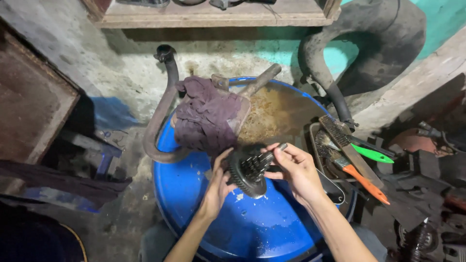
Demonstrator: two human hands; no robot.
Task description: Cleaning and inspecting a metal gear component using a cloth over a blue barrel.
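Observation:
Over a blue drum lid [252, 228], both my hands hold a dark, greasy gear cluster [248, 172] on a metal shaft. My left hand [219, 182] grips the toothed wheel from its left side. My right hand [295, 170] pinches the shaft near its upper end, fingers curled around it. The gear sits tilted, teeth facing the camera. A purple-brown rag [206, 119] lies draped over a rusty metal part at the drum's far side.
A bent rusty exhaust pipe [162, 116] curves along the drum's left rim. At the right lie wire brushes with a green handle [371, 154] and an orange handle [366, 183]. A black inner tube [383, 43] hangs at the back right. Scrap parts crowd the right floor.

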